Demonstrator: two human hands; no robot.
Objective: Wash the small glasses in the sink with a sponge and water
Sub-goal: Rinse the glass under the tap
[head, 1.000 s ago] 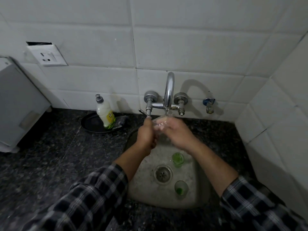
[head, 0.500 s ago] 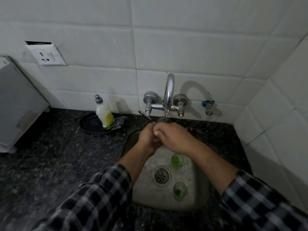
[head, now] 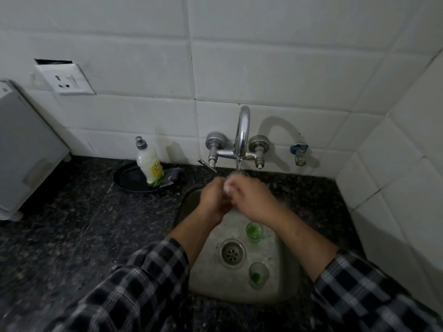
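Both hands are up at the 12 o'clock end of the sink (head: 206, 279), right under the spout of the tap (head: 242, 135). The left hand (head: 212, 198) and the right hand (head: 253, 200) are pushed close together and touch, with a small clear glass (head: 237, 174) between them — only its rim peeks out at the top. The grip of each hand is closed tight, with the fingers curled round the glass, not spread. A little white bit shows between the fingers; it may be foam or a sponge, but the blur makes it hard to tell.

Two more small glasses stand upright on the sink floor. The far green glass (head: 254, 232) is at about 1 o'clock from the drain (head: 232, 252), just below the right wrist. The near green glass (head: 258, 275) is at about 4 o'clock from the drain. Both have green stuff inside.

On the dark worktop (head: 72, 224), at 10 o'clock from the sink, a soap bottle (head: 149, 164) stands on a black dish (head: 130, 182).
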